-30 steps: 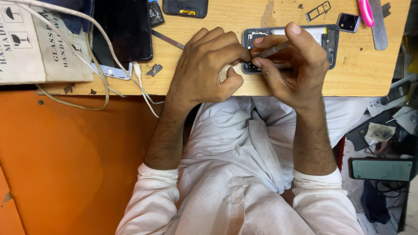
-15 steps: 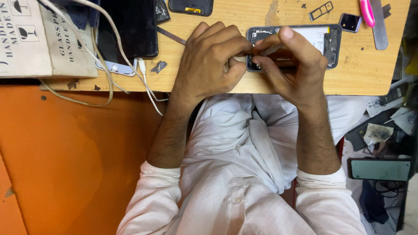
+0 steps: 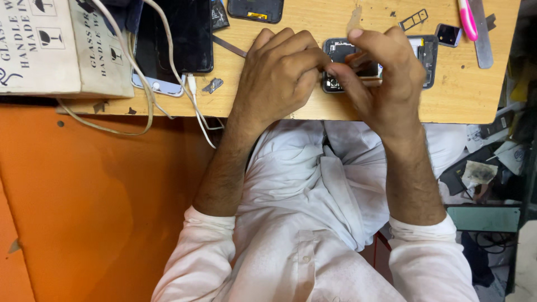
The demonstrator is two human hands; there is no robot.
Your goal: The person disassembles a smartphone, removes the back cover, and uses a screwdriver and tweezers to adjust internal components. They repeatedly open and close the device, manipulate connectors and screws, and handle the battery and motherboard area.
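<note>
The wooden table (image 3: 268,106) carries a cardboard box (image 3: 56,45) at the far left, a dark phone (image 3: 179,39) with white cables (image 3: 168,84) draped across it, and, near the front edge just right of the middle, the opened phone (image 3: 386,64) that both hands are working on, its back off and its inner parts showing. Since those parts are small and close together, the step likely goes best with the phone pressed flat to the table, light fingertip pressure, and short movements rather than any prying from the wrist. The left hand (image 3: 279,78) lies knuckles-up over the phone's left end, fingers curled and closed down, pinning it; whether it pinches anything underneath cannot be told. The right hand (image 3: 386,84) arches over the middle of the phone, fingers bent inward and thumb meeting them in a pinch at the open body; what it grips, if anything, is hidden. Both forearms rise from rolled white sleeves. Farther right lie a metal bar (image 3: 481,39), a pink tool (image 3: 467,19) and a small card tray (image 3: 414,18).
</note>
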